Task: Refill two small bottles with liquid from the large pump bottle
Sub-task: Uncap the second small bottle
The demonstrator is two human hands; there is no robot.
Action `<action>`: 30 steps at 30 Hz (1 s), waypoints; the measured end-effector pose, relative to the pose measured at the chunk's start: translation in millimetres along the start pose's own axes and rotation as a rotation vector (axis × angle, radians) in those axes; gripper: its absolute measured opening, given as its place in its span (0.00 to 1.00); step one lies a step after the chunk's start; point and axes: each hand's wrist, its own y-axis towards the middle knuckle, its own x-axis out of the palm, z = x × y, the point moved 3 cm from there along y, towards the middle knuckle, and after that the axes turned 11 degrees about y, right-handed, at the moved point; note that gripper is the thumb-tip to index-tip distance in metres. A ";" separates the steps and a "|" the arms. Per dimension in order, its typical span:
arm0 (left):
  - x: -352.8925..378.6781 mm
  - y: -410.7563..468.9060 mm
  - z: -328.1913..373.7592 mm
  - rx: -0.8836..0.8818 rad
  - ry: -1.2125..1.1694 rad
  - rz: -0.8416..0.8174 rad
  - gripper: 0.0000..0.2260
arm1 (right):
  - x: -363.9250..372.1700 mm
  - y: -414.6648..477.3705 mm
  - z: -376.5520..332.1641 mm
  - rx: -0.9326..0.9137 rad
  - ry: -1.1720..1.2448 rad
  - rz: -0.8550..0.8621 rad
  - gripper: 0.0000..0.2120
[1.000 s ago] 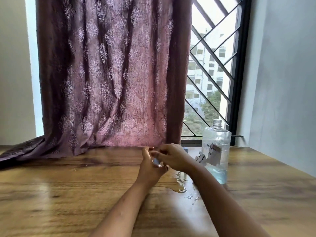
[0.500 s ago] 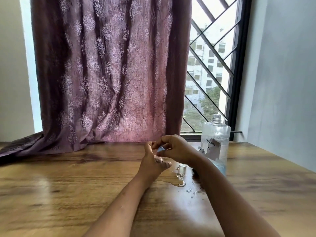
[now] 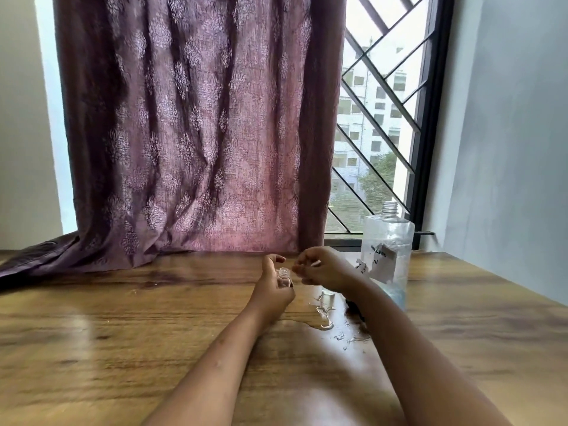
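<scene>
My left hand (image 3: 273, 287) grips a small clear bottle (image 3: 283, 276) upright above the table, its threaded neck uncovered. My right hand (image 3: 322, 269) hovers just right of that neck, fingers pinched on a small pale cap (image 3: 315, 264) that is blurred. A second small clear bottle (image 3: 327, 298) stands on the table behind my right wrist, partly hidden. The large clear bottle (image 3: 388, 256) stands at the right near the window, pump removed, with a torn white label and a little bluish liquid at its bottom.
Spilled liquid (image 3: 325, 321) puddles on the wooden table (image 3: 123, 333) between my forearms. A dark object (image 3: 353, 309) lies mostly hidden under my right forearm. A purple curtain (image 3: 190, 133) hangs behind and drapes onto the table at the left. A wall stands at the right.
My right hand has lifted the cap off and drawn slightly right, leaving the small bottle's neck bare in my left hand. The view has tilted up a little.
</scene>
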 end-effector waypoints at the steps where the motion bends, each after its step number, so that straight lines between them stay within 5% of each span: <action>1: -0.6 0.6 -0.1 -0.006 0.011 0.003 0.23 | 1.3 1.2 3.8 -0.008 -0.087 -0.012 0.07; 15: -1.3 -4.4 4.1 0.010 0.109 -0.002 0.21 | 8.8 -3.4 19.1 -0.021 -0.623 0.018 0.08; 30: -6.0 -5.5 5.6 0.002 0.116 0.050 0.21 | -2.5 -5.9 11.3 0.027 -0.694 -0.006 0.13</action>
